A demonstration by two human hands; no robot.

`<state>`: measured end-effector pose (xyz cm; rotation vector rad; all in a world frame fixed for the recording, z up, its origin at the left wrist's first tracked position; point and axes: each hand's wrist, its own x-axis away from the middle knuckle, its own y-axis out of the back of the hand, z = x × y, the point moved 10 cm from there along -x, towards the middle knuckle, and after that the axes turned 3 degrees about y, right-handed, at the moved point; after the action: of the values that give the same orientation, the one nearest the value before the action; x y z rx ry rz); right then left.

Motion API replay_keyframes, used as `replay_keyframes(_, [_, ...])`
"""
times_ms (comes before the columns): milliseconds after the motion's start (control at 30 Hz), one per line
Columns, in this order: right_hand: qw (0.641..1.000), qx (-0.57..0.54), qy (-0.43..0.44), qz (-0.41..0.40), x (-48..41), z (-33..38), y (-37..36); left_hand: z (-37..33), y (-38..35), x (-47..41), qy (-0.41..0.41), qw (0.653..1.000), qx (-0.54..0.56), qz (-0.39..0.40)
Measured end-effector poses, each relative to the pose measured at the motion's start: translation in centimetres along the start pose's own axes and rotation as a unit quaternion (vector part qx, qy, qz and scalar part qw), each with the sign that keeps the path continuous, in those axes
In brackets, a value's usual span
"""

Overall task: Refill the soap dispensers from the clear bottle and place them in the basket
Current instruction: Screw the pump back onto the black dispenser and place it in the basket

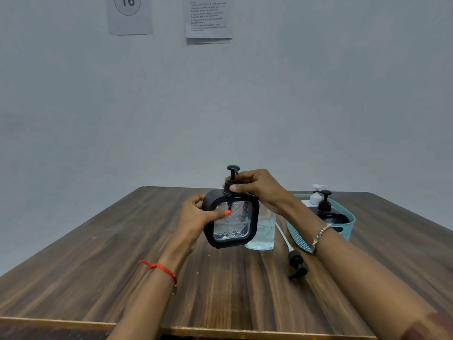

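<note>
Dispenser (230, 218) mid-worktop, in both hands, leaning slightly; base touching worktop (117, 253) or just lifted, cannot tell. Left hand (196, 214) wrapped round left side of body, thumb laid across patterned clear window (232, 227). Right hand (256, 185) pinching collar (228, 186) at neck, below pump head, fingers curled round it. Just behind, bottle (263, 233), part full of clear liquid, top hidden by right wrist. Near bottle, loose pump (297, 263) lying flat on worktop. Further right, basket (349, 225), holding black-topped dispenser (324, 207) and white-topped dispenser (316, 196).

Likely step: turning collar on neck; with liquid showing low in window, tightening seems likelier than loosening.

Hard, stiff shell, no give under squeeze, so firm grip safe. Probably weighty with liquid inside, and smooth, maybe slick if soap on outside. Best taken by body, palm against side and thumb on front, or with support beneath base. Never by pump head alone: thin stem, and collar perhaps not yet tight. Window possibly brittle; set down gently. Keep upright on way to basket, then lower into free space, clear of other two pumps.
</note>
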<state>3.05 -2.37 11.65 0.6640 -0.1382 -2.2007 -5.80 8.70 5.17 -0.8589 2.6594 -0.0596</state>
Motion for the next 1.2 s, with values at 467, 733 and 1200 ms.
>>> replay_keyframes(467, [0.978,0.091,-0.005,-0.187,1.6,-0.3,1.3,0.9,-1.0,0.4,0.014,1.0,0.003,0.0])
replay_keyframes(733, [0.962,0.158,0.037,-0.218,2.3,0.9,1.9,0.7,-2.3,0.9,0.007,1.0,0.023,0.002])
replay_keyframes(1200, [0.996,0.061,-0.04,-0.05,4.5,0.0,11.1,-3.6,-10.1,-1.5,-0.062,0.997,0.019,0.05])
